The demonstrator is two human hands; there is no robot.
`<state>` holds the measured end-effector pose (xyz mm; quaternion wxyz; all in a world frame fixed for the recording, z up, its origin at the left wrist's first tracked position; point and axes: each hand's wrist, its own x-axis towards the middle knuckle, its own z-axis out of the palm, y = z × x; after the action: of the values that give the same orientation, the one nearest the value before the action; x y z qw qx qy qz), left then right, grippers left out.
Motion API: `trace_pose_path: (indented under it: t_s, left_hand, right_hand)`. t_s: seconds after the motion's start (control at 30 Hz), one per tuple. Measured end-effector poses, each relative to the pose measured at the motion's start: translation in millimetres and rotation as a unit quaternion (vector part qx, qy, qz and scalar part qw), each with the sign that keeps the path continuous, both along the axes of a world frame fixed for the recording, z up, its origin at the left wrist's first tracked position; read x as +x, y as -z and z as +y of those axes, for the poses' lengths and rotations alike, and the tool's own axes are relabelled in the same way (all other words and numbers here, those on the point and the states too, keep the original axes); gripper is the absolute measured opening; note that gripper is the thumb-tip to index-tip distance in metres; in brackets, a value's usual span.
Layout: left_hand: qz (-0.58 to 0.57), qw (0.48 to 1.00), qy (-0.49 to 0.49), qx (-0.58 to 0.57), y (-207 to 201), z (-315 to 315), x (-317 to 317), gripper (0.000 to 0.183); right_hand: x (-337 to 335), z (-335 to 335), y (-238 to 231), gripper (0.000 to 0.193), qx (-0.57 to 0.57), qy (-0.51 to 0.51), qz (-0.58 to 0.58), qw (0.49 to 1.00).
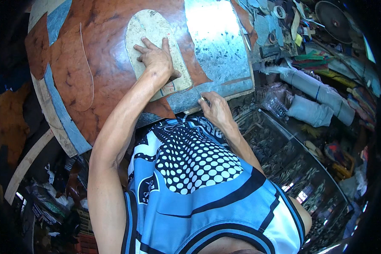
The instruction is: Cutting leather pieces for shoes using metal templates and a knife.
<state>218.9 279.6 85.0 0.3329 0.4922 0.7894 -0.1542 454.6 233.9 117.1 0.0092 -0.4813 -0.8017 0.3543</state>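
My left hand (157, 60) lies with spread fingers on a pale, worn template (147, 26), rounded at its far end and straighter at its near end. Under the template is a sheet of mottled reddish-brown leather (108, 46), with a long curved line visible to the left. Closed around a thin pointed tool (204, 99), my right hand (218, 111) is at the table's near right edge, right of the template's near end. The tool's tip points toward a bare blue-grey surface (224, 55); whether it is a knife or an awl is unclear.
Rolls wrapped in plastic (313, 86) and a pale bag (311, 111) lie to the right. A glass-topped case (292, 169) stands at my right side. Scraps and a tape roll (279, 12) are heaped at the far right. A curved wooden strip (27, 167) sits lower left.
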Motion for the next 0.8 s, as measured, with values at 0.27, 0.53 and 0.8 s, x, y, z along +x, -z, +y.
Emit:
trace_pose_path:
  t_s: [0.27,0.53,0.8]
  left_hand:
    - [0.004,0.958,0.125,0.259,22.3,-47.6,1.6,0.106]
    - [-0.1,0.898,0.056,0.424,45.4,-139.2,2.9,0.099]
    - [-0.115,0.887,0.031,0.446,40.8,-155.6,-7.7,0.089]
  right_hand:
    - [12.3,-26.8,1.3,0.024,0.089,0.002,-0.027,0.996]
    - [-1.2,-12.0,17.3,0.022,0.206,-0.089,-0.06,0.973]
    - [-17.7,-20.2,10.8,0.04,0.045,0.055,0.18,0.981]
